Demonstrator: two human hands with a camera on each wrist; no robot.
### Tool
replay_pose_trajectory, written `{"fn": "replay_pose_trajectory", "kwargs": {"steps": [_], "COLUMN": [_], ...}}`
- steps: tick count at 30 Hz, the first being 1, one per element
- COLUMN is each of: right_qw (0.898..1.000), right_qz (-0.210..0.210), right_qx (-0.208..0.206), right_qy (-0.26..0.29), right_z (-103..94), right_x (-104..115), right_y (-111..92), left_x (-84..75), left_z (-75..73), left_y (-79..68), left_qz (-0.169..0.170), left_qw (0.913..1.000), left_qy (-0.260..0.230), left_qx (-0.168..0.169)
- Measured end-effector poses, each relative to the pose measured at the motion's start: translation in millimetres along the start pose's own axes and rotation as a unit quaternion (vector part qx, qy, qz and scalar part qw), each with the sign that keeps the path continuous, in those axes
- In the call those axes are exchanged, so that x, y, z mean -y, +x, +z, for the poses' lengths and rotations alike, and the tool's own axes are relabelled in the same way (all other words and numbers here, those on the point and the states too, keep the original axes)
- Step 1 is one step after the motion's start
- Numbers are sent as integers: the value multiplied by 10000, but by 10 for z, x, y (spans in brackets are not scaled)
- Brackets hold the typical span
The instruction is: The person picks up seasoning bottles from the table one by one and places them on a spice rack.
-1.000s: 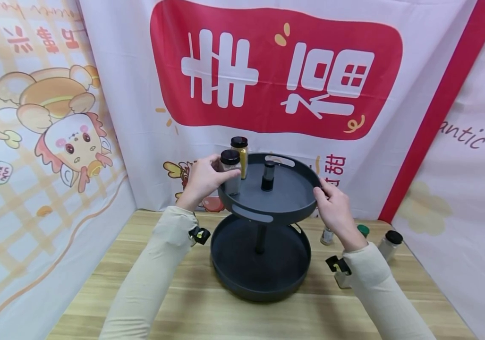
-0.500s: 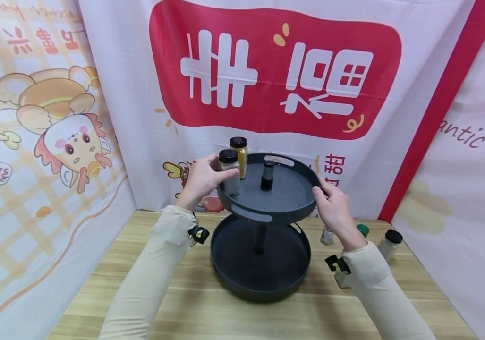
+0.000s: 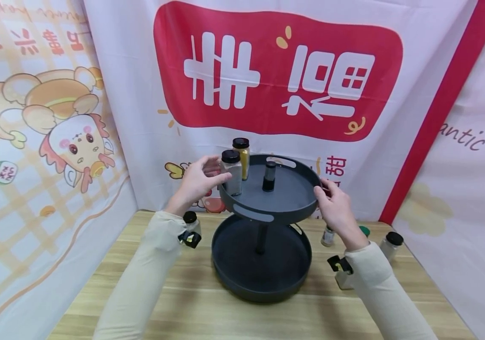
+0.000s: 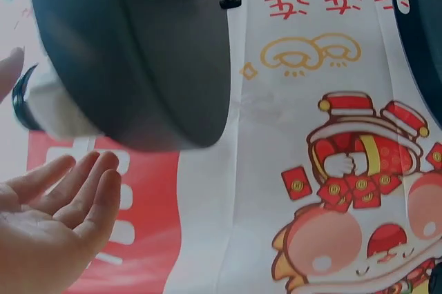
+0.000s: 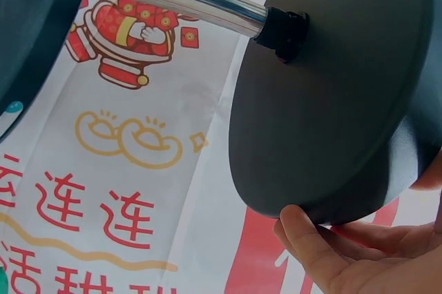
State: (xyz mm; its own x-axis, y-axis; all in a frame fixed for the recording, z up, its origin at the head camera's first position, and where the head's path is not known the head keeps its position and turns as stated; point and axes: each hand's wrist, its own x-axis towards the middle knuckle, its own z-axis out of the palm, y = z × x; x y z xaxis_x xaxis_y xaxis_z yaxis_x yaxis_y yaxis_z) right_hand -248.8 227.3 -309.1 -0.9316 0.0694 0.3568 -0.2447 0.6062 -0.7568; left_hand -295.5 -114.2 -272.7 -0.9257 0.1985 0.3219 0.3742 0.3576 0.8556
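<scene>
A dark grey two-tier round tray stands mid-table, with an upper tray point(image 3: 289, 196) and a lower tray point(image 3: 242, 267) on one central post. At the upper tray's left side stands a clear spice jar point(image 3: 232, 174) with a black lid and pale contents. Just behind it is a yellow-filled jar point(image 3: 243, 158), also black-lidded. My left hand point(image 3: 199, 183) is spread beside the pale jar; in the left wrist view its fingers point(image 4: 90, 197) are extended apart from the jar. My right hand point(image 3: 336, 208) holds the upper tray's right rim, fingertips against its wall in the right wrist view.
On the wooden table point(image 3: 208, 316), a black-lidded jar point(image 3: 190, 218) stands behind my left wrist. To the right are a small jar point(image 3: 328, 236), a green lid point(image 3: 364, 231), a black-lidded jar point(image 3: 391, 244) and a jar point(image 3: 344, 281) partly hidden by my right wrist.
My left hand has let go of the pale jar and drawn back slightly left, uncovering a jar behind the wrist. The right hand keeps its place on the rim.
</scene>
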Motion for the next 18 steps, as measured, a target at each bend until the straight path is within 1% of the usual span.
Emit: {"fn": "replay_pose_trajectory", "kwargs": {"steps": [3, 5, 8, 12, 18], "right_qw": [10000, 9999, 9999, 10000, 9998], "right_qz": [1, -21, -42, -26, -35], "right_qx": [10, 15, 4, 55, 177], "right_qy": [90, 142, 142, 71, 24], "right_z": [-25, -44, -65, -68, -59], "right_x": [7, 8, 2, -13, -52], "right_y": [13, 27, 53, 87, 146], "left_x": [61, 115, 242, 487, 907], "left_z": [-84, -138, -219, -302, -384], "left_y": [-42, -67, -94, -144, -252], "left_qz": [71, 27, -5, -144, -598], "left_qw": [9998, 9996, 9995, 9993, 9969], "left_qy": [-35, -26, 26, 193, 487], "left_qx": [184, 263, 306, 294, 167]}}
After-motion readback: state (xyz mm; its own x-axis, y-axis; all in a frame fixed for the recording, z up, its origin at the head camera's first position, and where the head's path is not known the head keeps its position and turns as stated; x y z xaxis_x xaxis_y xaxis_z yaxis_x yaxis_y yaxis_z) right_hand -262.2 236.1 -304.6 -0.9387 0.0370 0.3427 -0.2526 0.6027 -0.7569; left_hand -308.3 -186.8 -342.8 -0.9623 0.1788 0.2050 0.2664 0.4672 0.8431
